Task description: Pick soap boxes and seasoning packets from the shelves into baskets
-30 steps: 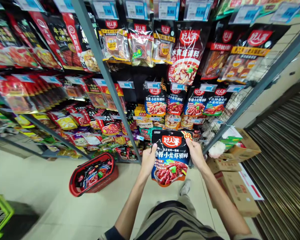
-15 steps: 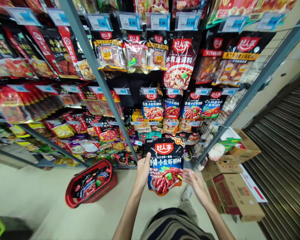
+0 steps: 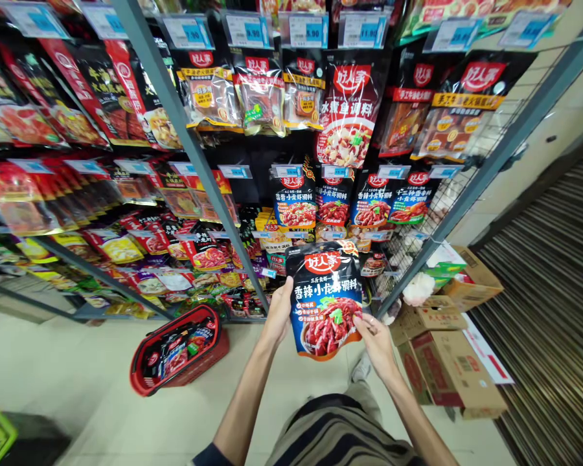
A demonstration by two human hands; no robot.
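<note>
Between my hands, a black and blue seasoning pouch (image 3: 326,304) faces me, with a red logo and a picture of red crayfish on its front. My left hand (image 3: 279,310) is closed on the pouch's left edge, its other fingers hidden behind. At the lower right edge, my right hand (image 3: 375,340) pinches the pouch with thumb and fingers. Similar crayfish seasoning pouches (image 3: 372,204) hang on the rack just beyond. On the floor to the left stands a red shopping basket (image 3: 194,378) with several dark pouches inside.
A grey rack post (image 3: 199,162) slants down on the left, and another post (image 3: 480,175) on the right. Cardboard boxes (image 3: 471,369) are stacked on the floor at right, beside a ribbed shutter (image 3: 554,278). A green-rimmed basket (image 3: 0,427) sits at lower left.
My right hand has closed from open fingers beside the pouch to a pinch on its lower right edge. The pouch has risen slightly and tilted.
</note>
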